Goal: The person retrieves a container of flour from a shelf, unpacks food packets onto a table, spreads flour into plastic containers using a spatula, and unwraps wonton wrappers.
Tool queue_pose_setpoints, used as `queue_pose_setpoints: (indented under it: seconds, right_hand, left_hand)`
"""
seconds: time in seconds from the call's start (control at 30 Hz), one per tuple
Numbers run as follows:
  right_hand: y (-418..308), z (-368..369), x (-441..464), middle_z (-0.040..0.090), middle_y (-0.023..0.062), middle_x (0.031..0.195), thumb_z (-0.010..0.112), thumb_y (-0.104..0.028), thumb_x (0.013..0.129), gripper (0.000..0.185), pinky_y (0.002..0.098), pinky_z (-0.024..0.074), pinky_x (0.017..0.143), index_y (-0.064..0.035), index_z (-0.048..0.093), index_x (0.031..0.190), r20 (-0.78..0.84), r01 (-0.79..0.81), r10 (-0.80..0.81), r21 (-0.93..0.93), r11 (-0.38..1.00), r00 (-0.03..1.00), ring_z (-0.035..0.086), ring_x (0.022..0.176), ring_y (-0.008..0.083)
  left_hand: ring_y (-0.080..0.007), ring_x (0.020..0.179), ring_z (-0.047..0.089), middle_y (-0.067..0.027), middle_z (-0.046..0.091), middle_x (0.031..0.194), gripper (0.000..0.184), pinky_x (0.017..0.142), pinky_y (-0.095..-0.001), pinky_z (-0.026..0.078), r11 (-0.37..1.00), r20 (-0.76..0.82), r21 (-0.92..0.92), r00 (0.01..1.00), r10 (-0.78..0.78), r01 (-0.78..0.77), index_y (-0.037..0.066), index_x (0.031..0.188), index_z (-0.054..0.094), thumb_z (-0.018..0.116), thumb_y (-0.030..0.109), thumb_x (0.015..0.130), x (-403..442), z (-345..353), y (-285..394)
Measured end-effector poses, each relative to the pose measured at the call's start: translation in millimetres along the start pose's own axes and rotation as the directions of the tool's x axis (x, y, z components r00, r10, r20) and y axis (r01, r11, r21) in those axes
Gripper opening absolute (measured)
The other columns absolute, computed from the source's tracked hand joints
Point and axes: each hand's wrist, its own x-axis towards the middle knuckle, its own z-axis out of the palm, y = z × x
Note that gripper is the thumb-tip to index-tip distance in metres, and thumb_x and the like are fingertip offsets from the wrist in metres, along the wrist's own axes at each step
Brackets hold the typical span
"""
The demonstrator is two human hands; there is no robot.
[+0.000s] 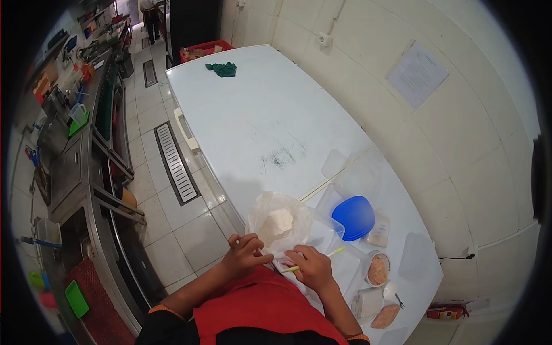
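A clear plastic bag (260,208) with white powder (277,222) in it stands open at the near left edge of the white table. My left hand (246,256) pinches the bag's near rim with closed fingers. On the right of the same rim, my right hand (309,268) has its fingers bent around a thin yellow-green stick (336,251) and touches the bag. Beside the bag lies a clear plastic tray (348,265), partly under my right hand. A blue lid (353,218) rests just beyond the tray.
To the right are a tub of orange-pink food (378,269), wrapped packs (385,316) and a white spoon (390,290). A green cloth (222,69) and red crate (207,50) are at the far end. Steel counters (72,167) line the left; a person (151,20) stands far off.
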Motion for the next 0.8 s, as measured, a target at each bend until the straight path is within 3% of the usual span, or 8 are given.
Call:
queue_pose_setpoints:
  seconds: [0.17, 0.37, 0.57, 0.8]
  right_hand:
    - [0.4, -19.2, 17.8, 0.062, -0.0016, 0.094, 0.077, -0.019, 0.074, 0.03, 0.0287, 0.0519, 0.063, -0.0133, 0.066, 0.102, 0.175, -0.013, 0.023, -0.054, 0.998, 0.984, 0.061, 0.083, 0.0168]
    - [19.7, -10.3, 14.4, 0.058, -0.0023, 0.086, 0.072, -0.016, 0.077, 0.018, 0.0278, 0.048, 0.057, -0.0125, 0.063, 0.092, 0.183, 0.163, -0.14, -0.12, 0.979, 0.973, 0.058, 0.077, 0.0156]
    - [26.6, 5.8, 2.4, 0.061, 0.0007, 0.08, 0.074, -0.012, 0.071, 0.016, 0.03, 0.0436, 0.051, -0.0115, 0.063, 0.084, 0.012, 0.171, -0.171, -0.052, 0.984, 0.985, 0.056, 0.065, 0.0181]
    - [48.1, 37.3, -9.5, 0.06, 0.0019, 0.079, 0.071, -0.01, 0.071, 0.014, 0.0312, 0.0411, 0.048, -0.0105, 0.062, 0.081, -0.158, 0.238, -0.26, -0.145, 0.96, 0.953, 0.053, 0.058, 0.0174]
  left_hand:
    - [-0.0106, 0.101, 0.054, 0.0065, 0.052, 0.093, 0.037, 0.088, -0.0395, 0.022, 1.0, 0.005, 0.001, 1.0, -0.012, 0.012, 0.033, 0.09, 0.067, 0.069, 0.005, 0.066, 4.7, -3.5, 2.7]
    - [-0.0093, 0.091, 0.057, 0.0077, 0.051, 0.082, 0.023, 0.088, -0.0404, 0.024, 0.999, -0.008, 0.043, 1.0, -0.004, 0.005, 0.028, 0.086, 0.065, 0.071, 0.012, 0.071, 4.6, -10.8, -3.6]
    - [-0.0061, 0.086, 0.059, 0.0084, 0.053, 0.078, 0.015, 0.082, -0.0372, 0.028, 0.998, -0.038, 0.066, 0.999, 0.008, -0.005, 0.023, 0.085, 0.062, 0.071, 0.019, 0.073, 0.6, -11.7, -1.6]
    - [-0.0066, 0.082, 0.059, 0.0066, 0.053, 0.077, 0.01, 0.081, -0.0359, 0.028, 0.988, -0.102, 0.138, 0.992, 0.08, -0.065, 0.02, 0.081, 0.061, 0.068, 0.018, 0.074, -9.5, 8.5, -14.3]
